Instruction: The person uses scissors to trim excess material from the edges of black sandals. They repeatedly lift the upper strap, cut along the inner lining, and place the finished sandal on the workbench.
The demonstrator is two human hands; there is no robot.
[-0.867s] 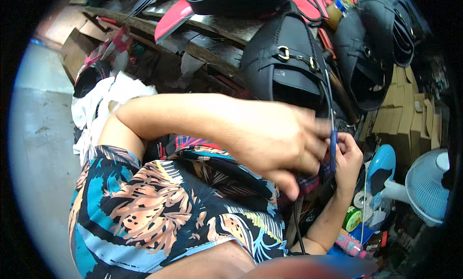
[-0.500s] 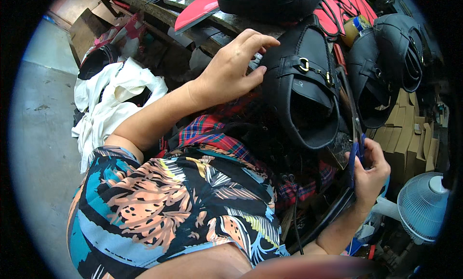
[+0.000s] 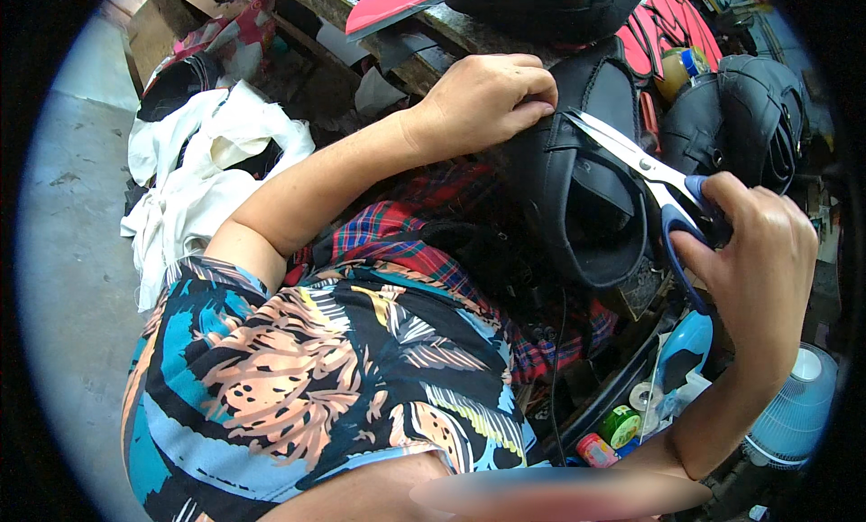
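A black leather shoe (image 3: 586, 229) with a stitched toe and a strap lies in front of me, its opening toward me. At its left side my left hand (image 3: 492, 102) is closed, thumb and forefinger pinched together by the strap. What they pinch, if anything, is too small to make out. My right hand (image 3: 758, 251) grips scissors (image 3: 642, 164) with blue handles. Their silver blades are slightly parted and lie over the shoe, tips near the strap and the left fingertips. The blades hide part of the strap and its metal trim.
More black shoes (image 3: 762, 125) stand at the right, by a jar (image 3: 683, 69). Another black shoe (image 3: 541, 8) and red sole-shaped pieces (image 3: 397, 3) lie at the back. White cloth (image 3: 203, 147) hangs at left. Thread spools (image 3: 620, 425) and a fan (image 3: 794, 409) are at lower right.
My right hand has lifted the scissors from beside the shoe, parted the blades and brought them over the strap. My left hand has moved slightly right, and its fingers have closed into a pinch.
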